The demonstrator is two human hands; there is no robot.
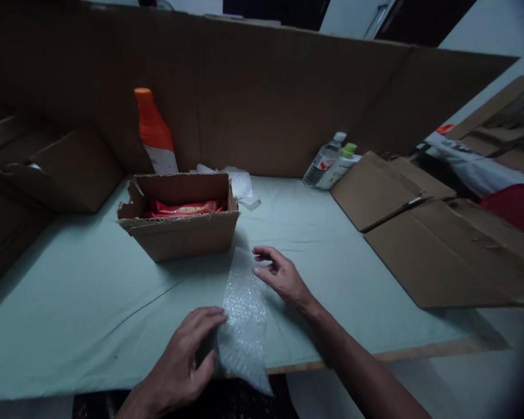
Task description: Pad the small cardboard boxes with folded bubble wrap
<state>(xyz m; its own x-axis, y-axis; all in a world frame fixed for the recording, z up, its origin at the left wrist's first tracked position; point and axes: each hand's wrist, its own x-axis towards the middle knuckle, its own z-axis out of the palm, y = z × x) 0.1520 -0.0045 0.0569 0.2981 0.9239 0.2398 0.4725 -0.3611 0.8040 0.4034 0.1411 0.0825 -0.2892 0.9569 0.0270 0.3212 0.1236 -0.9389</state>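
Bubble wrap (244,308): a narrow clear strip with small round bubbles, lying on the worktop (91,308) in front of you; its near end passes over the edge and is blurred.
Left hand (184,352): your grip is half open, thumb well apart from the fingers; the fingertips are at the strip's left edge, but whether they press it, you cannot tell here.
Right hand (286,279): your grip is loosely open, fingers bent, beside the strip's far part, with nothing held.
Carton (192,235): brown corrugated cardboard, with torn, rough rim; its front wall hides the bottom.
Red packets (187,208): shiny, inside the carton, only upper parts visible; their print is hard to read.
Orange bottle (152,134): tapered, its base hidden behind the carton.
Clear bottle (324,163): plastic, tilted, partly covering a green-capped bottle (341,167).
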